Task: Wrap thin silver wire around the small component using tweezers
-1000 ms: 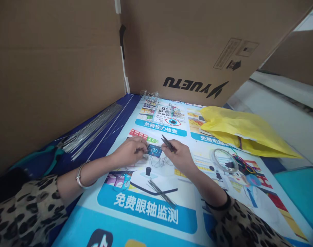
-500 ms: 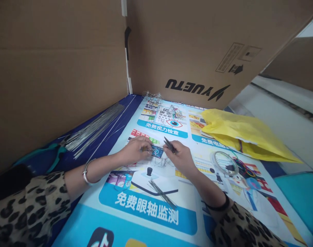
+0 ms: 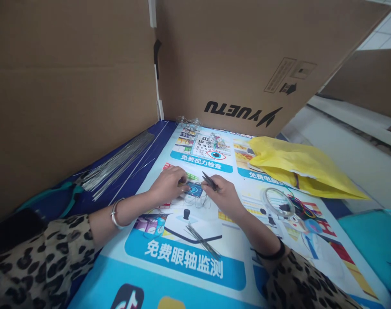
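My right hand (image 3: 226, 197) is closed around dark, pointed pliers (image 3: 209, 181), their jaws angled up and to the left; the handles are hidden in the palm. My left hand (image 3: 169, 183) faces it, thumb and forefinger pinched on a thin wire whose ends are too fine to follow. Faint loops of bent wire (image 3: 200, 201) show below and between the hands, over the printed sheet (image 3: 182, 285). Closer to me lies a small bundle of cut straight wires (image 3: 202, 240).
Long straight wires (image 3: 118, 165) lie at the left beside a teal-edged item (image 3: 71, 195). Wire tangles (image 3: 218, 140) sit farther back. At the right are a yellow bag (image 3: 298, 163), a clear ring-shaped roll (image 3: 279, 201) and coloured cords (image 3: 306, 210). Cardboard walls (image 3: 195, 56) stand behind and left.
My left hand's fingers have shifted and drawn into a tighter pinch near the pliers. The right hand keeps its hold almost in place. The view moves slightly.
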`<state>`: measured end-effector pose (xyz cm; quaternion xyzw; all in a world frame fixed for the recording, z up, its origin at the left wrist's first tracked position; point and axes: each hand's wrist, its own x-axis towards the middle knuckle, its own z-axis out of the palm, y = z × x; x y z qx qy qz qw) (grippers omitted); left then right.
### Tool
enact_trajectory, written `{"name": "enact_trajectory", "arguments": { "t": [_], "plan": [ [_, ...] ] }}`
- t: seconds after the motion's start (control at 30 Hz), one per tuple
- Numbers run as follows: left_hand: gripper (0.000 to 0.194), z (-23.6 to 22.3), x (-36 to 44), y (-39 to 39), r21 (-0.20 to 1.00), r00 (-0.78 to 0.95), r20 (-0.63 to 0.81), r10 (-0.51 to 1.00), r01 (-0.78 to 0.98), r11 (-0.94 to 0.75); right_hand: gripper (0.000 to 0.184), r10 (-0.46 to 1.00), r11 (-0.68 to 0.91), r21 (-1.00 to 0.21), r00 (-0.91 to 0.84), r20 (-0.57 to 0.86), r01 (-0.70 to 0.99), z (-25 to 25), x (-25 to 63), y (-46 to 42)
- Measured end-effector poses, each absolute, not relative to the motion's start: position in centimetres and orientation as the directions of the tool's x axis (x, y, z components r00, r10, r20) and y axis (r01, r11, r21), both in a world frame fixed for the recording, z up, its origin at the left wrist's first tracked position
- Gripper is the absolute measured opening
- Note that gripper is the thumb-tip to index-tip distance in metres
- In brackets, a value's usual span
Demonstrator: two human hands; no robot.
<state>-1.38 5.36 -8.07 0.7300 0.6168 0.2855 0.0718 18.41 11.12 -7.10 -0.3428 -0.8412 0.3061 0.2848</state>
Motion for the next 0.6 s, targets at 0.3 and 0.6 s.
{"name": "enact_trajectory", "arguments": {
  "t": [0.3, 0.6],
  "plan": [
    [0.009, -7.7, -2.0, 5.6, 0.306, 0.127, 0.357, 0.926, 0.920, -0.244, 0.012, 0.725, 0.600, -0.685, -0.644, 0.245, 0.414, -7.2, 18.3, 11.2],
    [0.011, -8.2, -3.9, 6.7, 0.486, 0.194, 0.355, 0.915, 0.797, -0.358, 0.011, 0.693, 0.660, -0.610, -0.669, 0.268, 0.438, -7.2, 18.0, 11.1]
  ]
}}
